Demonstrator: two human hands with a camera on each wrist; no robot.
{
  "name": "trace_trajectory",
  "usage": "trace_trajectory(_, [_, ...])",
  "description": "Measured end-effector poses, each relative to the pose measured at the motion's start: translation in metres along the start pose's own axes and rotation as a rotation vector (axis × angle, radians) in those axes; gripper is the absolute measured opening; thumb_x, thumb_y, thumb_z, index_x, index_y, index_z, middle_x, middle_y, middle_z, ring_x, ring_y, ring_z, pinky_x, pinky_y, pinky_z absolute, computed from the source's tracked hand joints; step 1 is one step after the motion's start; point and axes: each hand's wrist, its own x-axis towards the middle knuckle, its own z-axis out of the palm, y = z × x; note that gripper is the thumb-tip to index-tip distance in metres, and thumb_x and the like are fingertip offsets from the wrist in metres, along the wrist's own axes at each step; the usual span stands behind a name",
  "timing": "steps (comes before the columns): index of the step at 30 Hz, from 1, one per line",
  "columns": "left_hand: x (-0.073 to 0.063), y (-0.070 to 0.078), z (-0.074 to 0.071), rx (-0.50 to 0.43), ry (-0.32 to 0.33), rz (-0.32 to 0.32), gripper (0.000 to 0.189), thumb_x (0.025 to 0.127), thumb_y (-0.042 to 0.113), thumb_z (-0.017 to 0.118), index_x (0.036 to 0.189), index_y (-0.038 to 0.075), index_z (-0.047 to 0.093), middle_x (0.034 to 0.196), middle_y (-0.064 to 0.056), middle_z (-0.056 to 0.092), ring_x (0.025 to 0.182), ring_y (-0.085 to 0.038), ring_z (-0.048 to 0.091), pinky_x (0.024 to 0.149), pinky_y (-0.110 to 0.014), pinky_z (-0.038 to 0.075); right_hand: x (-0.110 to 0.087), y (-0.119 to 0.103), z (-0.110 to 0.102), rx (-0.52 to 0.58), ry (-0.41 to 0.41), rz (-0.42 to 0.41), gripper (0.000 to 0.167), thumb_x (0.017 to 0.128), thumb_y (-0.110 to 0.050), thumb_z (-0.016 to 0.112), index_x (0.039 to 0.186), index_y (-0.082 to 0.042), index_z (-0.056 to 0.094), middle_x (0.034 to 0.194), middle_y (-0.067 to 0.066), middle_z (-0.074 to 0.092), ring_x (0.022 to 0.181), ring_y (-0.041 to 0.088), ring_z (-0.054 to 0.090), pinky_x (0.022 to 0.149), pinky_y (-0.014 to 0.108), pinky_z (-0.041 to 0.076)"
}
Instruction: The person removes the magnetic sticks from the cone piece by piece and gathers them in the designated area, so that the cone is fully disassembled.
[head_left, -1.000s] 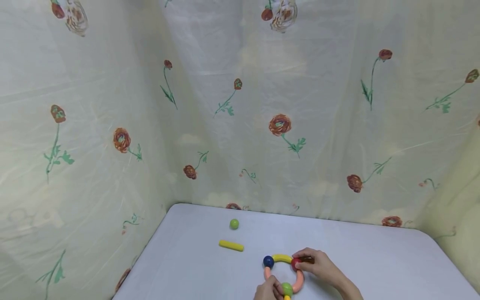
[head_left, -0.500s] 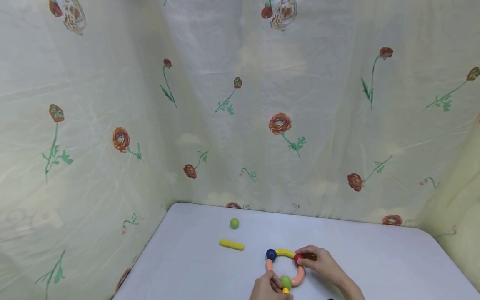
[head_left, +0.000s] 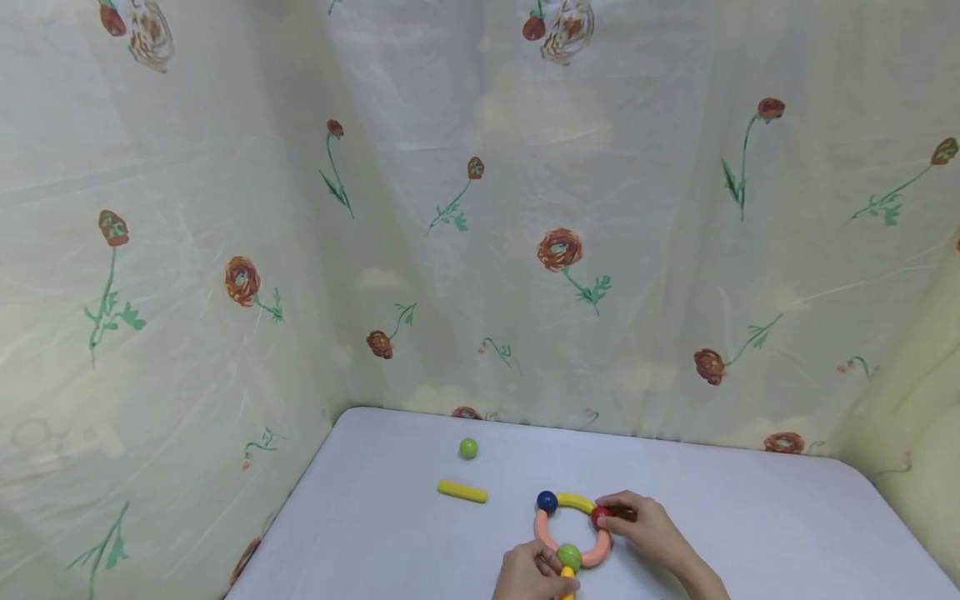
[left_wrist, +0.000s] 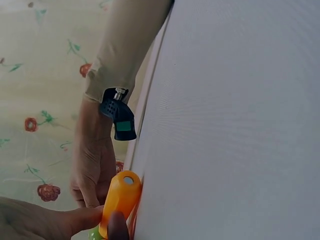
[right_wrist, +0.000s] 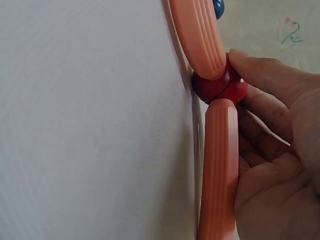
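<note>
A toy ring of curved sticks and balls lies on the white table. It has a blue ball, a yellow arc, a red ball, salmon arcs and a green ball. My left hand pinches a short orange stick that joins the green ball. In the left wrist view, thumb and finger grip this orange stick. My right hand pinches the red ball. In the right wrist view the red ball sits where two ribbed arcs meet.
A loose green ball and a straight yellow stick lie on the table to the far left of the ring. Flowered cloth hangs close behind and on both sides. The table's left edge runs near the cloth.
The ring has slid a little away from me and to the right, both hands still holding it. My left hand shows more in the frame now.
</note>
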Motion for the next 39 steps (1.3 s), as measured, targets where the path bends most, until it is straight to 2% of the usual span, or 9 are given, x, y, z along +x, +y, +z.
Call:
trace_trajectory(8, [0.004, 0.001, 0.000, -0.009, 0.028, -0.015, 0.021, 0.070, 0.023, 0.086, 0.078, 0.017, 0.067, 0.067, 0.005, 0.061, 0.057, -0.008, 0.054, 0.052, -0.020, 0.041, 0.002, -0.001, 0.000, -0.009, 0.033, 0.028, 0.033, 0.080, -0.026, 0.078, 0.107, -0.009, 0.071, 0.101, 0.001, 0.070, 0.090, 0.012, 0.063, 0.070, 0.023, 0.050])
trace_trajectory(15, [0.005, -0.003, 0.001, -0.015, 0.039, 0.025, 0.020, 0.070, 0.022, 0.086, 0.077, 0.017, 0.068, 0.066, 0.005, 0.061, 0.058, -0.007, 0.054, 0.053, -0.020, 0.042, 0.002, 0.001, 0.001, -0.008, 0.036, 0.038, 0.032, 0.080, -0.025, 0.078, 0.107, -0.009, 0.071, 0.102, 0.003, 0.071, 0.091, 0.013, 0.064, 0.072, 0.025, 0.052])
trace_trajectory(24, [0.009, -0.011, 0.000, -0.060, -0.045, 0.113, 0.020, 0.071, 0.016, 0.085, 0.080, 0.016, 0.068, 0.070, 0.005, 0.062, 0.063, -0.007, 0.057, 0.058, -0.022, 0.047, 0.001, 0.003, 0.002, 0.018, 0.026, 0.003, 0.034, 0.081, -0.028, 0.077, 0.108, -0.008, 0.070, 0.102, 0.002, 0.071, 0.091, 0.012, 0.064, 0.072, 0.020, 0.051])
trace_trajectory(31, [0.009, -0.013, 0.000, -0.094, -0.044, 0.124, 0.020, 0.069, 0.014, 0.086, 0.078, 0.016, 0.069, 0.069, 0.005, 0.064, 0.063, -0.007, 0.059, 0.058, -0.023, 0.050, 0.001, 0.004, 0.003, 0.012, 0.031, -0.001, 0.032, 0.082, -0.028, 0.076, 0.108, -0.009, 0.071, 0.102, 0.002, 0.071, 0.090, 0.011, 0.065, 0.072, 0.020, 0.051])
trace_trajectory(39, [0.010, -0.009, -0.002, -0.069, -0.069, 0.121, 0.019, 0.071, 0.015, 0.085, 0.079, 0.016, 0.068, 0.070, 0.005, 0.064, 0.063, -0.007, 0.059, 0.058, -0.023, 0.050, 0.000, 0.002, 0.001, 0.012, 0.025, 0.003, 0.034, 0.082, -0.028, 0.076, 0.109, -0.008, 0.070, 0.103, 0.004, 0.070, 0.091, 0.012, 0.064, 0.070, 0.019, 0.050])
